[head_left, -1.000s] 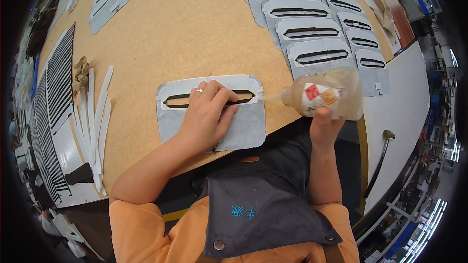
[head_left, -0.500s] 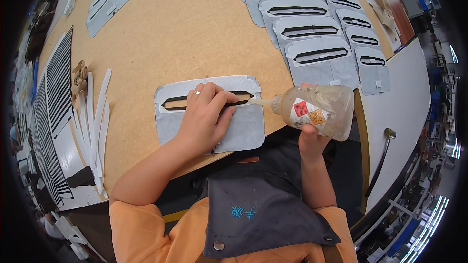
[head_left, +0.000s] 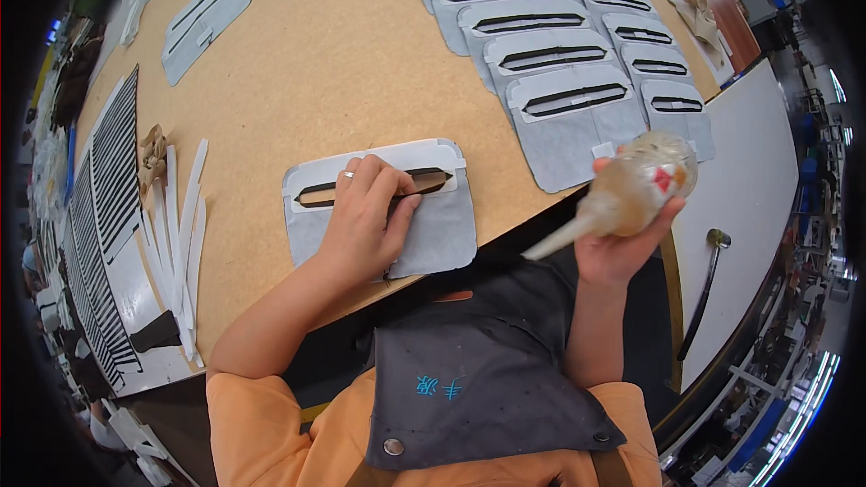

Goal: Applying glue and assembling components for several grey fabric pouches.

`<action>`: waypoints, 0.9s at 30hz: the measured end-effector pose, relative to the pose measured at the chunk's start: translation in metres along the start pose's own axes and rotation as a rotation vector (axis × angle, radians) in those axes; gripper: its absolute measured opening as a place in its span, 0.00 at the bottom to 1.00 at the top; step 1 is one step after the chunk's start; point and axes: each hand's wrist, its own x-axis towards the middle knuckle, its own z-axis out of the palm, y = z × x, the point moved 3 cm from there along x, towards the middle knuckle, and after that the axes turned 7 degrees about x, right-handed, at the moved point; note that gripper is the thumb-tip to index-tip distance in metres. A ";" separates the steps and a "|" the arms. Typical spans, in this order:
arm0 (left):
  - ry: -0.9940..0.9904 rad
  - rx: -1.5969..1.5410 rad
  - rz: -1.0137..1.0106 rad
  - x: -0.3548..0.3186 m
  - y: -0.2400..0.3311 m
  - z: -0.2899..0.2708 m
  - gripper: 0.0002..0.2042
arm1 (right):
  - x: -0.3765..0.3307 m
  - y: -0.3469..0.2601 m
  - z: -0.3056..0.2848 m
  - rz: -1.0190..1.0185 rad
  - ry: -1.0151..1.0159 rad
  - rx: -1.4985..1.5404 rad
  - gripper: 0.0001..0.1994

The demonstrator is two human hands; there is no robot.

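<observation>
A grey fabric panel (head_left: 435, 236) with a white band lies flat near the table's front edge. Black strips (head_left: 437, 173) frame the long slot in its band. My left hand (head_left: 359, 216), a ring on one finger, rests over the panel, thumb and fingers pinched on the lower black strip (head_left: 431, 188). Past the table edge, on the right, my right hand (head_left: 606, 257) grips a translucent squeeze bottle (head_left: 636, 180) in the air. Its long nozzle (head_left: 555, 239) points down to the left, apart from the panel. Motion blurs the bottle.
Overlapping rows of similar panels (head_left: 568, 140) cover the table's right side. A single panel (head_left: 206, 27) lies far left. White strips (head_left: 194, 216) and sheets of black strips (head_left: 117, 153) sit at the left edge. A hammer-like tool (head_left: 706, 289) lies on the white surface at right.
The bottle has swung away from the slot to the right, its nozzle tipping from the panel to down-left. My left hand stays pinched on the strip. The whole view has shifted slightly.
</observation>
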 end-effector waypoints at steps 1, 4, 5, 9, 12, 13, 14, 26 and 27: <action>0.049 -0.020 0.018 0.006 0.003 -0.001 0.06 | 0.010 -0.020 -0.010 0.087 -0.105 0.188 0.41; 0.032 -0.259 0.004 0.037 0.036 -0.005 0.07 | 0.016 -0.073 -0.027 0.027 -0.116 0.457 0.39; 0.027 -0.263 0.078 0.050 0.050 -0.001 0.07 | 0.012 -0.088 -0.031 -0.037 -0.134 0.426 0.39; 0.026 -0.389 0.218 0.104 0.107 0.054 0.07 | -0.008 -0.113 -0.038 -0.172 -0.147 0.367 0.39; -0.034 -0.432 0.205 0.136 0.136 0.100 0.07 | -0.017 -0.121 -0.047 -0.215 -0.108 0.289 0.39; -0.086 -0.426 0.184 0.143 0.145 0.112 0.06 | -0.020 -0.124 -0.051 -0.234 -0.089 0.283 0.39; -0.138 -0.419 0.164 0.149 0.152 0.122 0.06 | -0.022 -0.129 -0.055 -0.248 -0.096 0.277 0.39; -0.212 -0.443 0.253 0.222 0.272 0.232 0.07 | -0.053 -0.177 -0.088 -0.375 -0.016 0.230 0.39; -0.243 -0.454 0.225 0.227 0.280 0.245 0.08 | -0.056 -0.180 -0.088 -0.381 -0.018 0.243 0.39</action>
